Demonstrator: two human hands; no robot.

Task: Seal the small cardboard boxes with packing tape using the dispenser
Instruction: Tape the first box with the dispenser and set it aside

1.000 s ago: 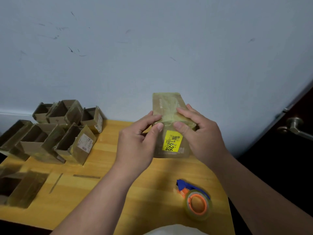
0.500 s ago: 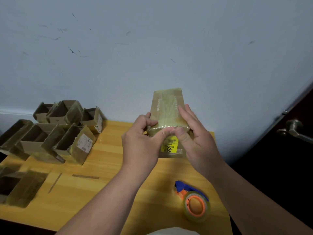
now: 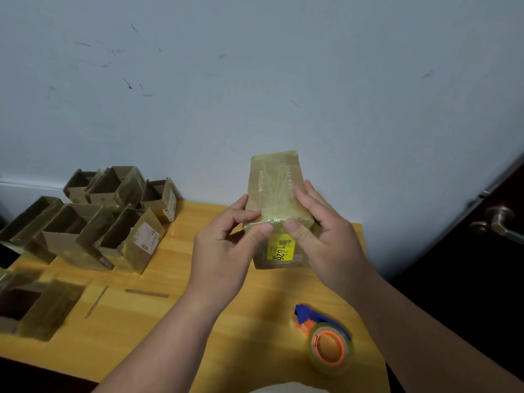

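Box [image 3: 276,185], yellow label [image 3: 280,249] reading "1626"

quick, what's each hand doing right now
Left hand: holding the taped cardboard box, thumb pressing its near edge.
Right hand: holding the same box from the other side.

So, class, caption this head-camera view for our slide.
Both hands press tape onto a cardboard box; the tape dispenser lies nearby.

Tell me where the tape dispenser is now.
In the head view, the tape dispenser lies on the wooden table near its front right corner, below the held box and untouched by either hand.
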